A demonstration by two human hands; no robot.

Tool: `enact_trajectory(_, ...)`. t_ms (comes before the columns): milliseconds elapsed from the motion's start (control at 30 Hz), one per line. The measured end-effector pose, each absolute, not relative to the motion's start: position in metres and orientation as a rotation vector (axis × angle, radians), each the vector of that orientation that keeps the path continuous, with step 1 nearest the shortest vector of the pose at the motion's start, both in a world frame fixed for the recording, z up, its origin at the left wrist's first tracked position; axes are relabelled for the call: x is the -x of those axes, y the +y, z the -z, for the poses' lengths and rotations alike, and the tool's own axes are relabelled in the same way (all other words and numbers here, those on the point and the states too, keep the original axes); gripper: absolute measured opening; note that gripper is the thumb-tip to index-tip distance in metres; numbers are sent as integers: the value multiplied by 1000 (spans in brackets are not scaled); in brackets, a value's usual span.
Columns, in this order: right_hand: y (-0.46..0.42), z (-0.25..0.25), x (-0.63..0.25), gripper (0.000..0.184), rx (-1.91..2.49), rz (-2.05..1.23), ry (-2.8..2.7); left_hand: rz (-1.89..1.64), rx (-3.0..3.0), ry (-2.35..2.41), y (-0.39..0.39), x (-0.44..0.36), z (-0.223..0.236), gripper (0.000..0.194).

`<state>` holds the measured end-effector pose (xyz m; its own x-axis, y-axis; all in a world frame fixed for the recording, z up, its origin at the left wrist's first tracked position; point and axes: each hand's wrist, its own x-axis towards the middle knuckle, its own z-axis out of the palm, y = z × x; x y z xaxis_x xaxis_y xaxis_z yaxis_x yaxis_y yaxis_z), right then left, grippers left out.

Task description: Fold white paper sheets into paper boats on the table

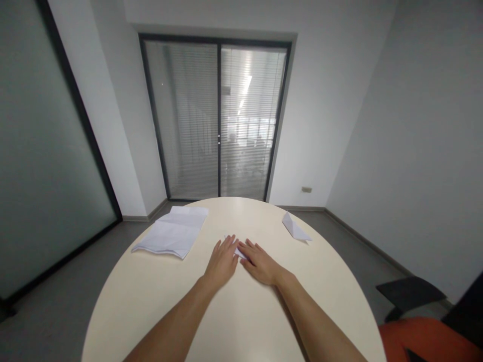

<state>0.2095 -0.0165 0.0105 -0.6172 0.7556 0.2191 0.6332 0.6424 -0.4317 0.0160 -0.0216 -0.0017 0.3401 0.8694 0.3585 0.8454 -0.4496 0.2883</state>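
Both my hands lie flat on a round cream table [158,306], pressing down on a small folded white paper [240,252] that is almost wholly hidden beneath them. My left hand [223,260] covers its left part, fingers spread. My right hand [260,262] covers its right part, and the fingertips of the two hands nearly meet. Only a thin sliver of the paper shows between them.
A stack of creased white sheets [173,232] lies at the table's far left. A folded paper plane [295,229] rests at the far right edge. An orange and black chair [426,332] stands at the lower right. Glass doors with blinds [217,120] are behind the table.
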Motion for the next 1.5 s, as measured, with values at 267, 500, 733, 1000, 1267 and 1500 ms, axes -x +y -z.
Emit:
enact_trajectory(267,-16,-21,-206,45,1035,-364,-2521,-609,-2489,1671,-30,-21,-2,45)
enact_trajectory(500,-16,-31,-208,31,854,-323,-2508,-612,-2494,1738,-28,-20,2,46)
enact_trajectory(733,-18,-23,-211,38,1096,-295,-2522,-636,-2473,1838,-23,-17,2,43)
enact_trajectory(1000,-16,-10,-213,54,1441,-381,-2436,-616,-2527,1992,-29,-16,-7,37)
enact_trajectory(1267,-15,-14,-213,57,1677,-304,-2356,-548,-2527,2065,-31,-18,-5,45)
enact_trajectory(1500,-11,-20,-220,40,1708,-111,-2164,-460,-2438,2124,-26,-19,1,58)
